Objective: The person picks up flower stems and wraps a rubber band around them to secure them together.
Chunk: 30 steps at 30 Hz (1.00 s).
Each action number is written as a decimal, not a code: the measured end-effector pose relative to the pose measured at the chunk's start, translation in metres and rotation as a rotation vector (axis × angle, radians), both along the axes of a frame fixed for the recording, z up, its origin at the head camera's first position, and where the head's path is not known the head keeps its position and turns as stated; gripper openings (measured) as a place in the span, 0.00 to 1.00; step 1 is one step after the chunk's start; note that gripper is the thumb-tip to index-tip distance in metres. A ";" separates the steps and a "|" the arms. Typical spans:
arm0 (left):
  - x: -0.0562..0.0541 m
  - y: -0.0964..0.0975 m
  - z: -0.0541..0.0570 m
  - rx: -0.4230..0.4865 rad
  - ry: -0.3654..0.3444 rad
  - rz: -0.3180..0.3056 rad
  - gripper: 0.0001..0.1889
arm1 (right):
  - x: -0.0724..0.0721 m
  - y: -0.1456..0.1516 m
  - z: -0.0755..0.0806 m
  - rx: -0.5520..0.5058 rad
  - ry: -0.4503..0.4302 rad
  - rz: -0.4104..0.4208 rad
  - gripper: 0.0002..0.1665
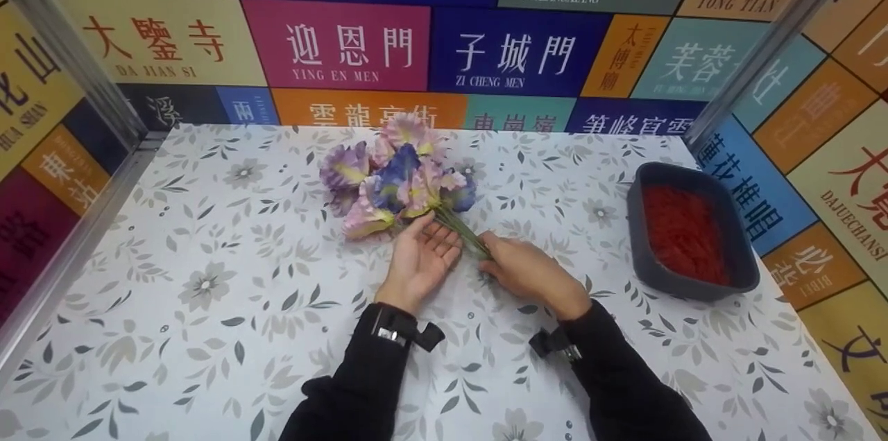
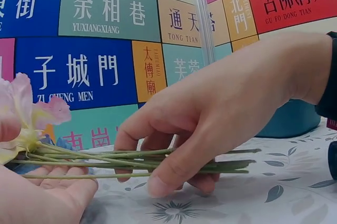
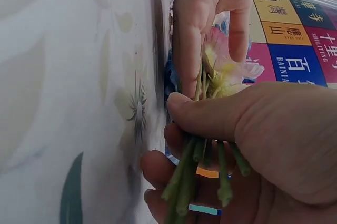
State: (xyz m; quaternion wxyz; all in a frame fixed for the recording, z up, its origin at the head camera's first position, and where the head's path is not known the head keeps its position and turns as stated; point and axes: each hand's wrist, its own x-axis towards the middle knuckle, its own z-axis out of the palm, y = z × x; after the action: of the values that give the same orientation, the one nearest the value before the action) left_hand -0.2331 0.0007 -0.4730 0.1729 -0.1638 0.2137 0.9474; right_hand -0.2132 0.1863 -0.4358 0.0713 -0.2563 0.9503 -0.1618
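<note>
A bunch of artificial flowers [image 1: 399, 181] with pink, purple and blue petals lies toward the back of the table, blooms to the left. Its green stems [image 2: 113, 162] run rightward into my right hand [image 1: 527, 273], whose thumb and fingers grip them near the cut ends. Several stem ends [image 3: 181, 195] stick out past that thumb in the right wrist view. My left hand [image 1: 420, 262] is palm up just below the blooms, its fingers [image 2: 60, 172] extended loosely beneath the stems. In the left wrist view its thumb is beside a pink bloom [image 2: 23, 103].
At the right of the table stands a dark grey basin [image 1: 749, 274] holding something red and shredded [image 1: 683, 233]. Colourful panels with lettering [image 1: 340, 46] wall the table's back and sides. A floral-patterned cover [image 1: 208, 288] spreads over the tabletop.
</note>
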 end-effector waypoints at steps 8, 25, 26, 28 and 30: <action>0.001 -0.007 0.004 0.035 0.005 0.046 0.02 | 0.016 -0.013 0.007 0.003 0.156 0.152 0.25; 0.010 -0.027 0.043 0.309 0.096 0.091 0.26 | 0.042 -0.038 0.024 -0.117 0.226 0.094 0.15; 0.011 -0.028 0.045 0.317 0.113 0.085 0.27 | 0.043 -0.039 0.026 -0.122 0.231 0.094 0.16; 0.014 -0.029 0.049 0.336 0.140 0.085 0.28 | 0.046 -0.041 0.028 -0.121 0.240 0.092 0.16; 0.016 -0.031 0.053 0.358 0.167 0.086 0.30 | 0.049 -0.043 0.030 -0.108 0.263 0.095 0.16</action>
State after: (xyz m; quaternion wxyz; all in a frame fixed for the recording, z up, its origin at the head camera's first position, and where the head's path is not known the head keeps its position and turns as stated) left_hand -0.2166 -0.0300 -0.4200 0.1402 -0.0600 0.0481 0.9871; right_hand -0.1643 0.1436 -0.4056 -0.0598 -0.3235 0.9281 -0.1741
